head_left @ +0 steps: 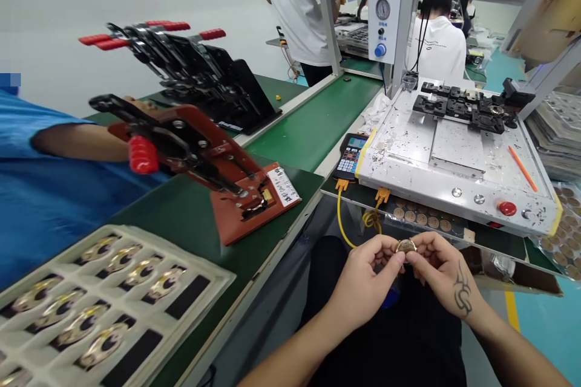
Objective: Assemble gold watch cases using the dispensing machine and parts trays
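Observation:
My left hand [365,275] and my right hand [442,269] meet over my lap, both pinching a small round gold-coloured part [405,246] between thumbs and fingertips. The part sits just below the front edge of the white machine bed [454,157]. A row of similar round parts [420,217] lies in a tray under that bed. My right hand has a dark tattoo on its back.
A red toggle-clamp jig [213,169] and a black one [200,78] stand on the green conveyor [313,121]. A white tray [100,308] with several gold parts lies at lower left. A person in blue [40,187] sits left; others in white stand behind. Black fixtures [467,106], a keypad [350,154].

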Demonstrator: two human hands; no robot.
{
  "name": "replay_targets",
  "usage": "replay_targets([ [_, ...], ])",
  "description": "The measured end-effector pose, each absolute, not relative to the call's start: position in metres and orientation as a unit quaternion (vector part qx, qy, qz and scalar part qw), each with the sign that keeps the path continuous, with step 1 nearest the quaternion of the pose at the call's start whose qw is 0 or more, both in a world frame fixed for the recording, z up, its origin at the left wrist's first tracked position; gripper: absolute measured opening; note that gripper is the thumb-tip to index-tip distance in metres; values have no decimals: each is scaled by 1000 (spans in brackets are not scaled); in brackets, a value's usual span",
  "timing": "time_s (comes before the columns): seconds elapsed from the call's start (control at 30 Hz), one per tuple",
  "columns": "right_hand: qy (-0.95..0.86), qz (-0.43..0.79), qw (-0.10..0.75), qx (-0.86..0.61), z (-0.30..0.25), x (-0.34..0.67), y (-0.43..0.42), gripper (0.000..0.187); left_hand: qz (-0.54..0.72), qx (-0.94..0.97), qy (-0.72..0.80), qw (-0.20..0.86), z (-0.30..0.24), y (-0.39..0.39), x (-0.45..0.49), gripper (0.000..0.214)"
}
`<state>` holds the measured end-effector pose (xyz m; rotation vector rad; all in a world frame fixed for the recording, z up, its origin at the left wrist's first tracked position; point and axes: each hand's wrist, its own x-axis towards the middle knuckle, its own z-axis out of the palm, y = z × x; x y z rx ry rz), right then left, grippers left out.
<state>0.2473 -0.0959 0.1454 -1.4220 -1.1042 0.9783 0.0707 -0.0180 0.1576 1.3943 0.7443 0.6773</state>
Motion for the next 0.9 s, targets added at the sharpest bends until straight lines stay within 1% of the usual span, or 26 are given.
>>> replay_targets([
  [0.1, -621, 325, 454, -550, 151, 260, -89, 45, 303, 629, 345, 628, 159, -19, 67, 15],
  [0.2, -765, 225, 381, -468, 158, 268, -73, 44, 312, 655, 368, 582, 170, -18, 57, 13],
  [0.27, -803, 176, 372, -432, 160, 266, -58, 47, 313, 707, 345, 532, 190, -10, 39, 14],
  [0.33, -809, 151, 386, -417, 162, 258, -41, 46, 365, 766, 322, 420, 220, 8, 12, 15],
  [0.37, -802, 149, 398, -420, 163, 253, -32, 43, 415, 782, 321, 336, 237, 20, -5, 16],
  [0.43, -778, 161, 423, -436, 166, 241, -16, 37, 531, 761, 348, 133, 268, 49, -39, 16],
  [0.47, -766, 170, 435, -443, 168, 236, -9, 34, 555, 753, 349, 63, 279, 65, -55, 20],
  [0.5, -758, 181, 442, -444, 170, 230, -1, 33, 548, 763, 342, 23, 288, 81, -69, 28],
  [0.57, -755, 201, 450, -434, 174, 219, 12, 32, 456, 829, 324, 2, 296, 108, -86, 46],
  [0.63, -754, 220, 453, -422, 177, 207, 27, 32, 383, 870, 310, 13, 300, 127, -92, 59],
  [0.67, -750, 232, 458, -417, 178, 201, 34, 32, 382, 871, 308, 19, 304, 134, -93, 62],
  [0.7, -743, 245, 465, -415, 179, 194, 43, 32, 410, 858, 309, 26, 309, 140, -92, 62],
  [0.77, -733, 271, 469, -411, 179, 177, 63, 32, 506, 803, 312, 48, 328, 153, -95, 57],
  [0.83, -737, 289, 455, -407, 176, 158, 84, 32, 586, 736, 329, 81, 349, 169, -106, 45],
  [0.9, -753, 297, 430, -400, 169, 141, 104, 32, 597, 688, 403, 93, 360, 181, -128, 31],
])
